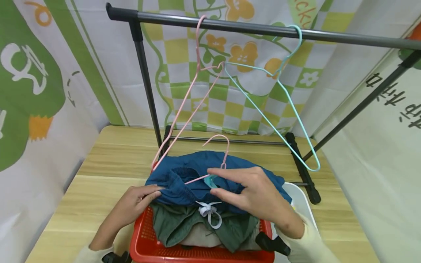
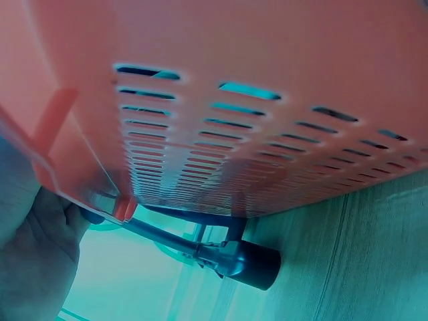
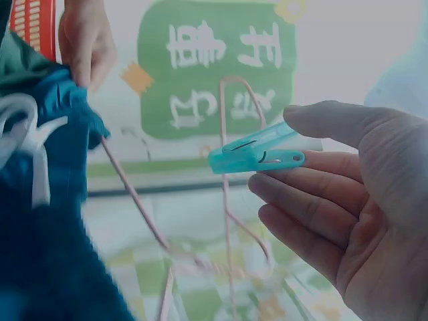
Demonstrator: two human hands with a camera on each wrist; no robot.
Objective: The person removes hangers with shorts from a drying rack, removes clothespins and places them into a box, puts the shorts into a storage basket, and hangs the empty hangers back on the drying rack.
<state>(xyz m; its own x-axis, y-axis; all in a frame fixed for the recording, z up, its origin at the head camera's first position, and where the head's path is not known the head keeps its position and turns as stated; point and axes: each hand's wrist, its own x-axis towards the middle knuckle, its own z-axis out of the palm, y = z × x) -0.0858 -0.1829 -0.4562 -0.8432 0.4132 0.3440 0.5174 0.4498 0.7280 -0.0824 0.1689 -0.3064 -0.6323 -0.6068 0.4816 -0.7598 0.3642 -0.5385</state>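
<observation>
In my right hand [image 1: 260, 193], a teal clothespin [image 3: 244, 155] is pinched between thumb and fingertips. Its nose overlaps the wire of a pink hanger [image 1: 220, 137] in the right wrist view. That hanger's hook rises above blue drawstring pants [image 1: 194, 191], and part of its wire reaches into their waistband. At the left end of the waistband, my left hand [image 1: 138, 202] grips the cloth between thumb and fingers. A white drawstring [image 1: 208, 210], tied in a bow, hangs at the front. The pants lie over a red basket [image 1: 141, 233].
Green shorts [image 1: 174, 223] and beige cloth [image 1: 200, 235] lie in the basket. Behind stands a black rack [image 1: 243, 25], with another pink hanger [image 1: 187, 95] and a mint hanger [image 1: 296, 113] on its bar. A white container [image 1: 302, 201] is partly hidden by my right arm.
</observation>
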